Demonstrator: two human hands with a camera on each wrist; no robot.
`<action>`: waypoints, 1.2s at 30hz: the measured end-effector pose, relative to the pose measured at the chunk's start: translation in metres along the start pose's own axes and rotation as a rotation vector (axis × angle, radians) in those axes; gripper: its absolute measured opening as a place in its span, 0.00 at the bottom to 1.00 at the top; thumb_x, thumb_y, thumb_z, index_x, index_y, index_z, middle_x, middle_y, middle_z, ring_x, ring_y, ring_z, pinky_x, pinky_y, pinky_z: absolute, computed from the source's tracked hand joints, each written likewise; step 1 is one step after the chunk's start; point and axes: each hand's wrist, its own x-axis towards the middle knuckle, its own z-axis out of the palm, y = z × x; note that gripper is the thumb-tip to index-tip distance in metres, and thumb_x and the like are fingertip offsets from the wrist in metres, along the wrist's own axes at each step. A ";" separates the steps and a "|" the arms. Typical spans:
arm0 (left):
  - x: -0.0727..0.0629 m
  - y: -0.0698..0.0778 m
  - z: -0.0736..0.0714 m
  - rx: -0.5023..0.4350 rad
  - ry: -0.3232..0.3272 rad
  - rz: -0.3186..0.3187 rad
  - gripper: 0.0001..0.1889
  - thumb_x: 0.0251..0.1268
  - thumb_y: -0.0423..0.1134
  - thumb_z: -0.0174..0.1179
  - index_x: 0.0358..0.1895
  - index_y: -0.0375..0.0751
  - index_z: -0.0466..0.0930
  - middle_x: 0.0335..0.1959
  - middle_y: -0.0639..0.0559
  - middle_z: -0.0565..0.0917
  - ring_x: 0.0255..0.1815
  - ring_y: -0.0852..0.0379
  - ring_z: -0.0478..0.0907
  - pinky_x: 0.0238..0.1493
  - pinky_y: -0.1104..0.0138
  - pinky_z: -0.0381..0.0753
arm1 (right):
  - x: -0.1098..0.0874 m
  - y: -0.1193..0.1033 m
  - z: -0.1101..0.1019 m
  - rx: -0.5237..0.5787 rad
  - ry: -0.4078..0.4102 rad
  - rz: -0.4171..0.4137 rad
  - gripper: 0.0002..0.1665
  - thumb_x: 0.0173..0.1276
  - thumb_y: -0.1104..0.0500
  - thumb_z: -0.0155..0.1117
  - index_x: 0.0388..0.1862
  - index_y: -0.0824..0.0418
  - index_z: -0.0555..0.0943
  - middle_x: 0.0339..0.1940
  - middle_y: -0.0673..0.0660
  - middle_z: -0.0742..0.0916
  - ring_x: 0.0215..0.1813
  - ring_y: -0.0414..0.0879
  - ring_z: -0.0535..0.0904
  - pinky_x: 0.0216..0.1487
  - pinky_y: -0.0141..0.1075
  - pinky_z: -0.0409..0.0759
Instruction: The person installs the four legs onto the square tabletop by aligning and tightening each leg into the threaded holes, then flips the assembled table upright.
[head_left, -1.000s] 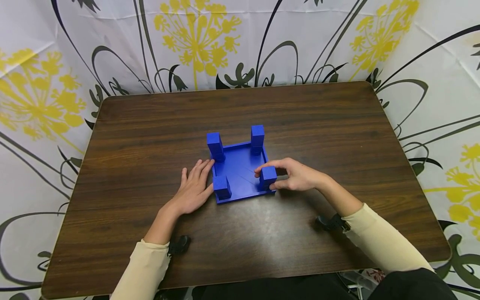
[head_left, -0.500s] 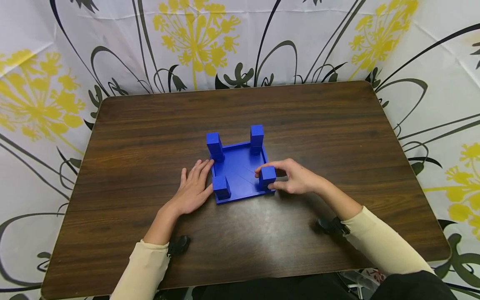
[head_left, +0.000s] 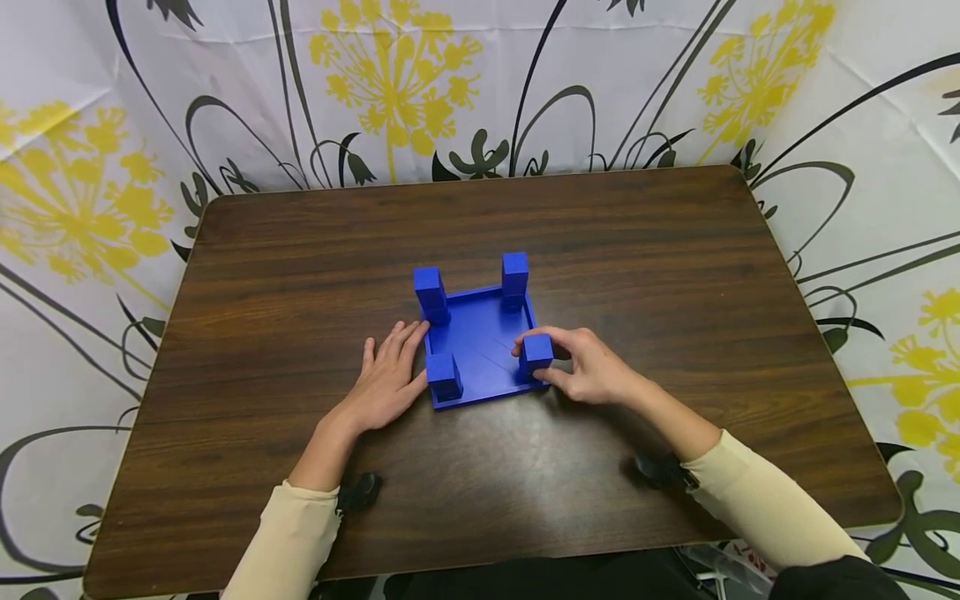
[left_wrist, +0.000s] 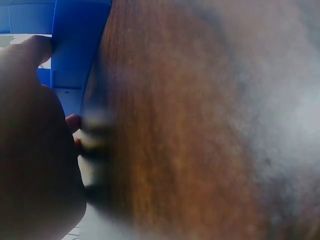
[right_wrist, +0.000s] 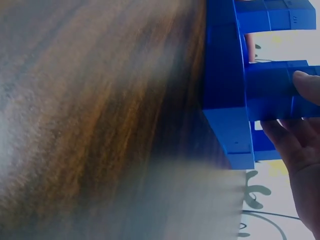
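A square blue tray with a low rim lies on the table, a block-like post standing at each corner. My right hand grips the near right post, thumb on its near side and fingers round the far side. In the right wrist view, that post shows a seam partway up, beneath the thumb. My left hand rests flat at the tray's left side, fingertips against the rim and thumb by the near left post. The left wrist view shows its thumb beside the blue wall.
The far left post and far right post rise behind the hands. A dark wood-grain table extends around the tray. Behind and beside it hangs a white curtain with yellow and grey plants.
My right hand has turned slightly and shifted towards the near side, its thumb now further across the post's near face. The left hand and the tray stay in place.
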 end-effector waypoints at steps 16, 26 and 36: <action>0.000 -0.007 0.007 -0.012 -0.011 0.006 0.36 0.77 0.60 0.38 0.80 0.56 0.35 0.79 0.47 0.44 0.79 0.47 0.32 0.68 0.37 0.27 | -0.003 0.024 0.001 0.060 -0.032 0.007 0.27 0.63 0.73 0.67 0.61 0.63 0.76 0.57 0.57 0.84 0.62 0.50 0.77 0.64 0.43 0.72; -0.002 0.002 -0.002 -0.020 -0.013 0.010 0.36 0.78 0.58 0.39 0.80 0.51 0.37 0.79 0.43 0.45 0.79 0.43 0.34 0.67 0.35 0.28 | -0.002 0.022 -0.006 0.019 -0.081 0.012 0.31 0.62 0.72 0.67 0.66 0.63 0.73 0.60 0.51 0.82 0.64 0.45 0.76 0.63 0.42 0.72; -0.003 0.001 -0.003 -0.079 0.038 0.003 0.39 0.76 0.55 0.46 0.80 0.47 0.38 0.79 0.44 0.47 0.79 0.43 0.37 0.68 0.36 0.29 | 0.000 0.028 -0.019 0.030 -0.056 0.120 0.33 0.61 0.78 0.55 0.66 0.65 0.73 0.62 0.62 0.80 0.60 0.52 0.77 0.57 0.48 0.77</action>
